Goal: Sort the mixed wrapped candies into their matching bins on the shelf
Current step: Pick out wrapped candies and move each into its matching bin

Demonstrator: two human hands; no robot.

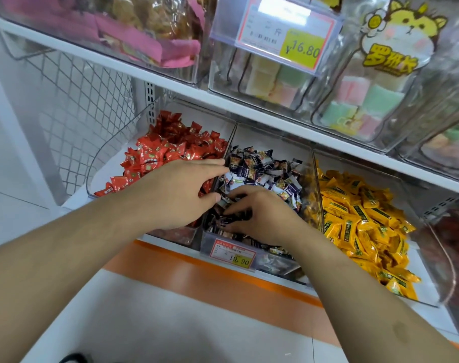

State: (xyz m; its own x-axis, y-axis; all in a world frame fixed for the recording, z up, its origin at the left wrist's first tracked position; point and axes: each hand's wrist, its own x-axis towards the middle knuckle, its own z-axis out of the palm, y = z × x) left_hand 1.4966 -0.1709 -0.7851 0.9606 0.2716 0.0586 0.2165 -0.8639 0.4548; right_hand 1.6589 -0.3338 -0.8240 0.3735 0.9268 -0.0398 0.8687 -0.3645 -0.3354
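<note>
Reaching into the shelf, both hands are over the clear plastic middle bin (pixel 273 265) full of dark blue and white wrapped candies (pixel 265 170). The left hand (pixel 178 189) lies across the wall between this bin and the clear bin of red wrapped candies (pixel 168 150), with its fingers (pixel 212 163) nearly straight and touching the dark candies. The right hand (pixel 259 216) has curled fingers (pixel 236 209) dug into the dark candies; whether it has hold of one cannot be told. Just to the right sits a clear bin of yellow wrapped candies (pixel 359 218).

A red-edged price tag (pixel 233 254) on the middle bin's front reads "19.90". Higher up, a yellow tag (pixel 304 48) reads "16.80", beside a yellow cartoon animal sticker (pixel 404 30) with Chinese writing on a clear tub.

The white shelf edge (pixel 186 247) with its orange stripe (pixel 223 279) runs just under the bins. A white wire mesh panel (pixel 73 111) closes the left side.
</note>
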